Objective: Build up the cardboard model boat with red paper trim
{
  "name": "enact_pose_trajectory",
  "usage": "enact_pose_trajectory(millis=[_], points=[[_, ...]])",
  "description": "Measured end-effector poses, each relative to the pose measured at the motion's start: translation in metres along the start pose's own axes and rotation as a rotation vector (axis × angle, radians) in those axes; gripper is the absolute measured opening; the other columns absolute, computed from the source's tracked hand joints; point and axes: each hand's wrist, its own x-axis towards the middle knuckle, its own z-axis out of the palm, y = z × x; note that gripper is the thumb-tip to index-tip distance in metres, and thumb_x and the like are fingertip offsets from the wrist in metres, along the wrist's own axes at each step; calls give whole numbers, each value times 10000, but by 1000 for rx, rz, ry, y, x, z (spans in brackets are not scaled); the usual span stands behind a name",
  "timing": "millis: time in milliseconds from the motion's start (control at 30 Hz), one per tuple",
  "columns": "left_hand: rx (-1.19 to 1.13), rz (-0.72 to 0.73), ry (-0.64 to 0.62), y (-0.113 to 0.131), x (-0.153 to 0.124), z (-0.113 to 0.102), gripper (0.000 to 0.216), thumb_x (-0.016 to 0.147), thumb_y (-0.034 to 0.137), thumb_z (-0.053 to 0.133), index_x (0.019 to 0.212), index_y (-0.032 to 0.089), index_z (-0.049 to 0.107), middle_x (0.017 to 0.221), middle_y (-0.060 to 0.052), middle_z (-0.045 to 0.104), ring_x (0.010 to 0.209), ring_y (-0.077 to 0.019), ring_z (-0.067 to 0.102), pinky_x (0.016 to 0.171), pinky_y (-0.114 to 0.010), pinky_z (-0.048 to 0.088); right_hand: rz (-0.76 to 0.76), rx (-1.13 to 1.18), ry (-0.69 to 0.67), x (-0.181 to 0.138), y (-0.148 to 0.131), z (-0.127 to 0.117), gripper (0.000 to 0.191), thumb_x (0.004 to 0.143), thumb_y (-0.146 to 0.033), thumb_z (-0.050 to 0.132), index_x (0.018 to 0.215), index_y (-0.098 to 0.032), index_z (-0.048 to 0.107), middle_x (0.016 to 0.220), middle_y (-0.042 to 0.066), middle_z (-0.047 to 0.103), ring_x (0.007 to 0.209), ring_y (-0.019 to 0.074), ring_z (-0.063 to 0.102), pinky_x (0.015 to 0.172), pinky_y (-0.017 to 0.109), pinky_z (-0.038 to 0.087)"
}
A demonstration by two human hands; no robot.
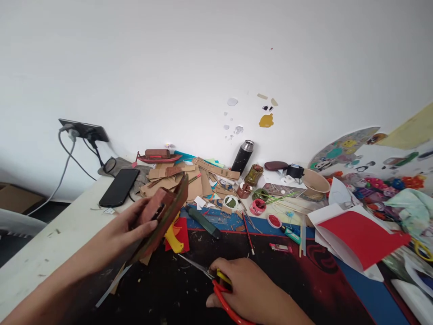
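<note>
My left hand [126,232] grips a painted cardboard model [162,216], a brown block on a flat board, and holds it tilted above the dark mat [270,289]. My right hand [245,289] rests low on the mat, its fingers closed round the red and yellow handles of a pair of scissors [209,277]. The scissor blades point left toward the model and lie apart from it. A yellow glue gun [175,239] and a red sheet lie just under the model.
A black phone [119,187] lies at the table's left. Cardboard scraps [189,180], paint pots [257,206], a black flask [242,157], a paper cup [314,182] and brushes crowd the back. Folded red paper [358,234] sits at the right. Cables hang from a wall socket [83,131].
</note>
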Motion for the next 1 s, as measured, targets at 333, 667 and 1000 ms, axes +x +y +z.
enact_pose_trajectory(millis=[333, 667, 1000], points=[[306, 154, -227, -36, 5, 6, 867, 927, 685, 724, 1661, 246, 579, 1618, -110, 694, 1445, -400, 683, 1164, -422, 583, 21, -232, -20, -9, 0, -15, 453, 942, -427, 860, 1342, -237, 769, 1245, 136, 834, 1111, 376, 817, 897, 386, 573], [301, 222, -384, -12, 14, -23, 676, 866, 426, 805, 1529, 316, 732, 1369, -65, 841, 1189, -360, 814, 1021, -350, 640, -77, 116, 247, 28, 12, -43, 185, 1070, -334, 696, 1142, -261, 849, 925, 54, 860, 888, 256, 807, 814, 327, 516], [193, 163, -362, -26, 7, -49, 646, 843, 512, 824, 1475, 389, 776, 1416, -18, 826, 1211, -372, 822, 1011, -384, 679, -179, -302, 355, 184, -60, -114, 272, 1127, -389, 655, 1275, -227, 817, 1162, 116, 862, 1060, 302, 788, 869, 365, 524]])
